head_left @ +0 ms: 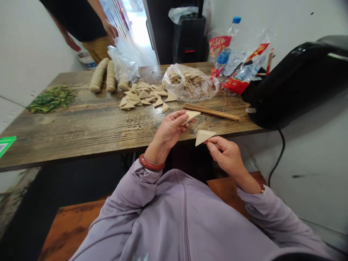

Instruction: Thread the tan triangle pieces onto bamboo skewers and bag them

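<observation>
Pinched between the thumb and fingers of my left hand (170, 131) is a folded beige triangle (192, 115), which looks like tofu skin. My right hand (226, 154) grips a second beige triangle (204, 136) by its right corner, just in front of the table's edge. The two pieces are close but apart. Beyond my hands lies a loose pile of similar triangles (144, 93). A bundle of thin wooden skewers (212, 111) rests behind my hands, near the table's front edge. Behind it, an open clear plastic bag (174, 85) holds more triangles threaded on sticks.
The wooden table (81, 134) carries ridged beige rolls (99, 76), a heap of green leaves (53, 98) and a plastic bag (123, 61). A bottle (225, 54), red wrappers (236, 85) and a large black object (293, 79) stand right. Another person (78, 21) stands behind the table.
</observation>
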`<state>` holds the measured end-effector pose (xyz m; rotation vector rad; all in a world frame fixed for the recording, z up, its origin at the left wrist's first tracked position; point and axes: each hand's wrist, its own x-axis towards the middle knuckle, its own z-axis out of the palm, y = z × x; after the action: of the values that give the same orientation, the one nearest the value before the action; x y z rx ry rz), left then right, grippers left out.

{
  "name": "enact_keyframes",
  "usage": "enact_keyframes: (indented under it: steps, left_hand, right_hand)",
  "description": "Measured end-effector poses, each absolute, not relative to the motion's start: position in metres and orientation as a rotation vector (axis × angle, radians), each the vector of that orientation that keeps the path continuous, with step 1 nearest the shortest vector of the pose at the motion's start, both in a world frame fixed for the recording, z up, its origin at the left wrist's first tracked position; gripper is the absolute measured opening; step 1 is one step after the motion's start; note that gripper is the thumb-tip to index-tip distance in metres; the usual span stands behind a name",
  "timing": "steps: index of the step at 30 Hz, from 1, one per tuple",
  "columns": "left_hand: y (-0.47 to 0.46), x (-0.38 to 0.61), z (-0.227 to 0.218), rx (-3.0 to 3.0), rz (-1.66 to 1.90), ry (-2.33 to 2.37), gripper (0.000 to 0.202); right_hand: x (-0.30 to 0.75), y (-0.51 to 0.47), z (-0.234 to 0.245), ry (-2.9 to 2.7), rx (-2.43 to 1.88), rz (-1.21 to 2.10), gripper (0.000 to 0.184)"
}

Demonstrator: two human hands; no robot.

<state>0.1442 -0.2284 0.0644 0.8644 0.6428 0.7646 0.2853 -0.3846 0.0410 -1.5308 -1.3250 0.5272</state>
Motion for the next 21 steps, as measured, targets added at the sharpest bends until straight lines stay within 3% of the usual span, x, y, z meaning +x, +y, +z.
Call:
enact_keyframes:
  steps: [21]
  left_hand:
    - [-0.219, 0.136, 0.059, 0.833, 0.76, 0.646, 0.033]
  right_hand:
    - [0.281, -0.371, 0.04, -1.351, -1.587, 0.547, 0.018]
